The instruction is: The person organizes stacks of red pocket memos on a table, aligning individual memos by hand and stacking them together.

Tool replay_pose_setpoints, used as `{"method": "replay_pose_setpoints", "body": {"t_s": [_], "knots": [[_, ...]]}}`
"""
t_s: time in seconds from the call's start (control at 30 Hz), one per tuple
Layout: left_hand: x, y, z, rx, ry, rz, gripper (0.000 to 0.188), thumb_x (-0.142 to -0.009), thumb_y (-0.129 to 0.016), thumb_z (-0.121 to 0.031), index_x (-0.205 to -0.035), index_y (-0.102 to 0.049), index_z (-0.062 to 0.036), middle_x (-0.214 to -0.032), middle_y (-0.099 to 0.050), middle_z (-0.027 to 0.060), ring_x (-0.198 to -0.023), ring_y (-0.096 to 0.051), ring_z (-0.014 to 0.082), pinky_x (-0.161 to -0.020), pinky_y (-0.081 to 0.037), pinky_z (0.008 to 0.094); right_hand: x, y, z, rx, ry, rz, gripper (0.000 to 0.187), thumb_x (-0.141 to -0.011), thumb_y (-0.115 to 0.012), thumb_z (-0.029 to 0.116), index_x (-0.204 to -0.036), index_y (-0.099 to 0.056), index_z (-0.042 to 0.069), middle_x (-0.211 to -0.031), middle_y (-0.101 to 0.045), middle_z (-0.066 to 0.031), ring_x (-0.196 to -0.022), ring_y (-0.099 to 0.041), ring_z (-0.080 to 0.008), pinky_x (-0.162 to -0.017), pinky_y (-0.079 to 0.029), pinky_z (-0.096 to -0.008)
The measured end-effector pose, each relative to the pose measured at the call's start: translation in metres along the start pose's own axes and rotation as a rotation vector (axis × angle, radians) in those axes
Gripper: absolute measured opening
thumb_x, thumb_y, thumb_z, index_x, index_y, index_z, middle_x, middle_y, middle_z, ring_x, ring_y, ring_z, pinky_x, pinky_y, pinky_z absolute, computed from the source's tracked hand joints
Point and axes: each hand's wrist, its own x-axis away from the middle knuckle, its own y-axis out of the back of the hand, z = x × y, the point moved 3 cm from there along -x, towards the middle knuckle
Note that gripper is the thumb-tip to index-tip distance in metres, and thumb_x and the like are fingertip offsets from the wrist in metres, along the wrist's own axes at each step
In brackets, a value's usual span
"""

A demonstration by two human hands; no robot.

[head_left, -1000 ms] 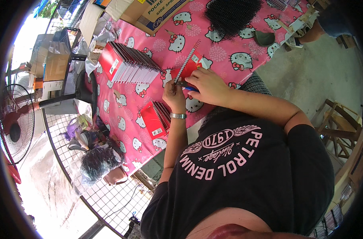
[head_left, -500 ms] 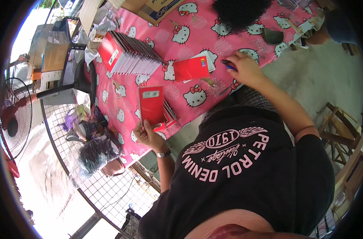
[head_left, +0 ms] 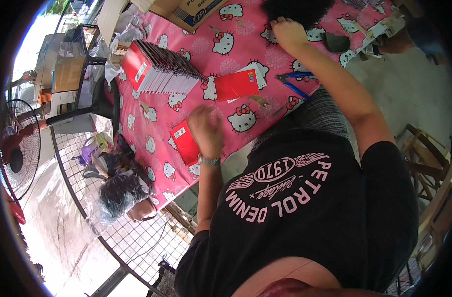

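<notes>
My left hand (head_left: pixel 205 131), smeared by motion, hovers over the right side of a small red notebook (head_left: pixel 185 142) near the table's front edge and partly covers it. At the back, my right hand (head_left: pixel 289 35) is at the lower edge of a heap of black wire-like coils (head_left: pixel 297 11). Its fingers are bent together; what they grip is hidden. Blue-handled pliers (head_left: pixel 297 83) lie on the table below the right forearm, handles spread. Another red notebook (head_left: pixel 237 85) rests mid-table on some white sheets. To its left stands a stack of red spiral-bound notebooks (head_left: pixel 161 69).
A pink patterned cloth (head_left: pixel 151 126) covers the table. A cardboard box (head_left: pixel 186 12) sits at the back, and a dark green cup-like piece (head_left: pixel 337 43) lies at the right. Beyond the left edge are a fan (head_left: pixel 20 148), a wire grid and plastic-wrapped items (head_left: pixel 122 190).
My right hand has put the pliers down on the table and moved back to the black heap. My left hand has shifted up and right over the notebook, which now lies lower and tilted.
</notes>
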Motion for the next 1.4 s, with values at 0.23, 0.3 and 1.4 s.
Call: {"method": "replay_pose_setpoints", "body": {"t_s": [0.23, 0.3, 1.4], "knots": [[-0.068, -0.073, -0.035, -0.152, -0.373, 0.484, 0.047, -0.073, -0.075, -0.025, -0.113, -0.057, -0.007, -0.133, -0.048, 0.0164, -0.12, -0.049, 0.0353, -0.102, -0.041, 0.0481, -0.014, 0.012, -0.026, -0.326, -0.135, 0.089, 0.031, -0.077, -0.061, 0.008, -0.108, -0.062, 0.002, -0.11, -0.057, -0.0213, -0.096, -0.064, -0.04, -0.08, -0.055, -0.0452], [-0.074, -0.074, -0.035, -0.181, -0.398, 0.552, 0.048, -0.074, -0.074, -0.028, -0.114, -0.057, -0.0077, -0.133, -0.049, 0.0169, -0.119, -0.05, 0.0356, -0.097, -0.046, 0.0465, -0.013, 0.005, -0.033, -0.319, -0.018, 0.115, 0.027, -0.082, -0.056, 0.009, -0.108, -0.059, 0.001, -0.118, -0.053, -0.0245, -0.096, -0.063, -0.0424, -0.08, -0.055, -0.0476], [-0.01, -0.068, -0.042, -0.288, -0.457, 0.236, 0.023, -0.081, -0.063, -0.019, -0.101, -0.061, -0.0089, -0.096, -0.064, 0.0077, -0.082, -0.063, 0.0239, -0.066, -0.054, 0.0371, 0.093, 0.068, 0.052, -1.024, 0.149, 0.109, 0.019, -0.087, -0.066, 0.017, -0.099, -0.066, 0.002, -0.081, -0.063, -0.0116, -0.075, -0.061, -0.0266, -0.069, -0.047, -0.0369]]}}
